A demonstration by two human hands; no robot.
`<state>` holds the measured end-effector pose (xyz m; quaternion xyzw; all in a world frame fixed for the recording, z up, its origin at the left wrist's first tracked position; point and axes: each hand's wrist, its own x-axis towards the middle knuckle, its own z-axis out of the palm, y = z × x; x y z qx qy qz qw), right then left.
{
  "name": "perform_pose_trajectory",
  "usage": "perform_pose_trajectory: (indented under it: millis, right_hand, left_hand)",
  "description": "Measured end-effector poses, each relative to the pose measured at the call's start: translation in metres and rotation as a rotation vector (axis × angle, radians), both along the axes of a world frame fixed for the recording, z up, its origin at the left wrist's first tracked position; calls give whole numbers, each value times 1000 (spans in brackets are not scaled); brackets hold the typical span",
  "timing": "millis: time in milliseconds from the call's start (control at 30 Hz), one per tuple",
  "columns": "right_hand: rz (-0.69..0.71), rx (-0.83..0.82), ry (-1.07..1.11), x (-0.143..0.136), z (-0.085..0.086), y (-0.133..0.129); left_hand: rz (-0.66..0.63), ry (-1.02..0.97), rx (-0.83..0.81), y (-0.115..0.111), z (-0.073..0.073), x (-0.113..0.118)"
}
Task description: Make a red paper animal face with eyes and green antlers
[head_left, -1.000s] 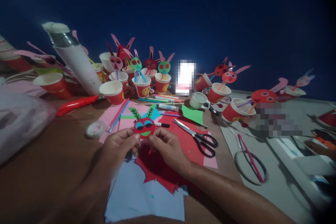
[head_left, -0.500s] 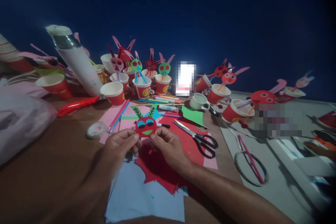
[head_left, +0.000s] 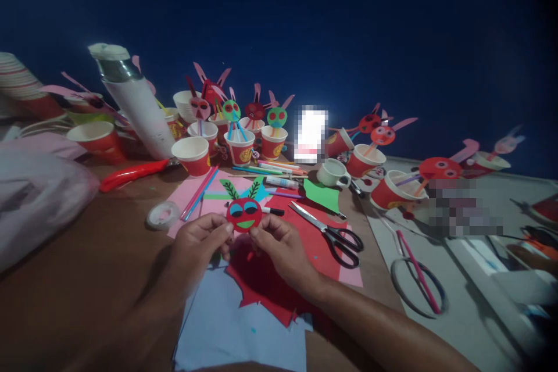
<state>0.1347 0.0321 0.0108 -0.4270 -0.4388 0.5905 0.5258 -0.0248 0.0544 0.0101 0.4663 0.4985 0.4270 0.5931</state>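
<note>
Between my two hands is a round red paper face (head_left: 243,214) with blue-and-black eyes, a green mouth and green ears marked with dark leaf-like strokes. My left hand (head_left: 204,237) pinches its lower left edge between thumb and fingers. On the lower right edge, my right hand (head_left: 279,241) has the same kind of pinch. Below the face lies red paper (head_left: 305,238) with a jagged cut edge, partly over light blue sheets (head_left: 244,325). Black-handled scissors (head_left: 329,234) rest half open on the red paper, right of my right hand. A dark marker (head_left: 272,211) lies just behind the face.
Red paper cups (head_left: 192,157) with animal faces on straws line the back. A white flask (head_left: 135,102) leans at left, near a red-handled tool (head_left: 135,174). Clear tape (head_left: 163,215), a mug (head_left: 332,172), green paper (head_left: 321,195) and a plastic bag (head_left: 41,203) surround the work.
The view has shifted slightly, so the background sits a little lower and further right. Both hands keep their pinch on the red paper face, almost still.
</note>
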Motion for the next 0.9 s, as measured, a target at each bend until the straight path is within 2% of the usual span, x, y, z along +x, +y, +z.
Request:
perform_pose_trajectory:
  millis: [200,367,600,667,733,800,867,900]
  right_hand:
    - [10,29,-33,1,-3,-1]
    - [9,45,-23,1,-3,-2]
    - [-29,79,-34,6,-3,2]
    - [-60,93,-23,9,5,3]
    - [-71,119,3,13,20,-2]
    - [-22,169,4,19,42,-15]
    - [92,236,-149,28,62,-36]
    - [109,361,-201,33,70,-48]
  left_hand:
    - [-1,-1,7,1,-2,0]
    - [3,-32,-8,0,6,2]
    - [24,-170,-71,2,15,0]
    - [39,-202,-98,3,16,-1]
    - [53,-214,-115,4,15,-2]
    - [64,-220,-123,4,15,-3]
    - [57,-226,-123,3,15,-3]
    - [47,-227,-122,3,16,-3]
